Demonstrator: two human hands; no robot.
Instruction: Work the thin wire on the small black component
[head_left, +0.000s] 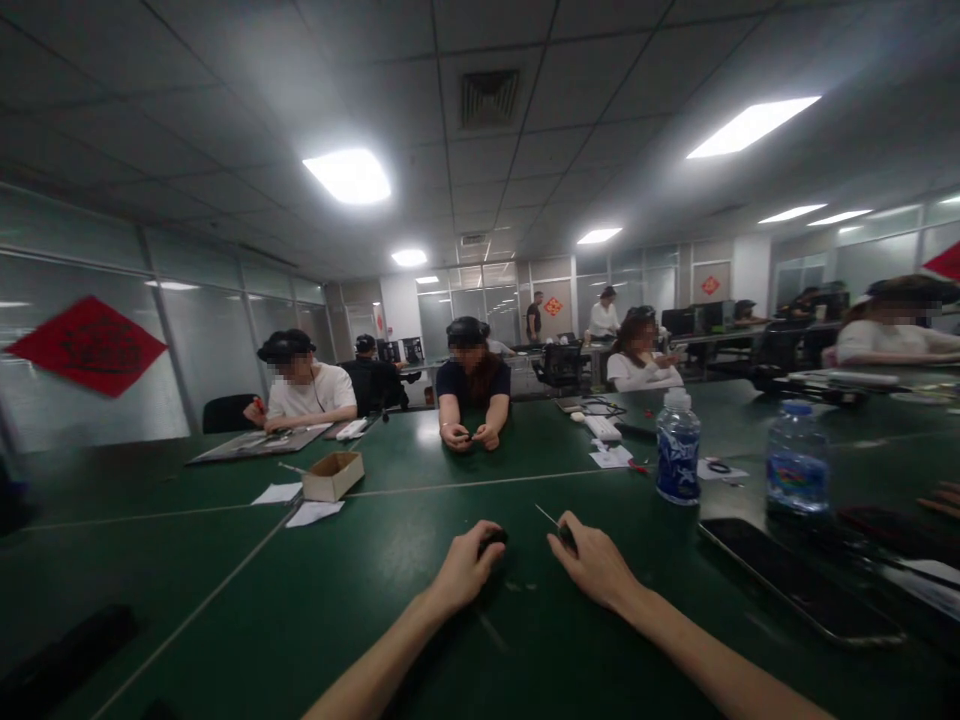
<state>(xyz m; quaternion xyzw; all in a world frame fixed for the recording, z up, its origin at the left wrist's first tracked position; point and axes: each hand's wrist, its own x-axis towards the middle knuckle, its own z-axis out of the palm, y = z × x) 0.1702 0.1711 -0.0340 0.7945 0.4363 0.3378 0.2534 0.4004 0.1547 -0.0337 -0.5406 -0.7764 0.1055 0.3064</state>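
My left hand (466, 566) rests on the green table (360, 610), fingers curled round a small dark object (493, 540). My right hand (592, 562) lies a little to its right, pinching a thin tool (551, 520) whose slim metal tip points up and left. The two hands are close together but apart. What the dark object is cannot be made out.
A phone (795, 580) lies at the right, with two water bottles (678, 446) (796, 470) behind it. A small cardboard box (333, 475) and paper slips (313, 512) sit at the left. Several other people sit at the far side of the table.
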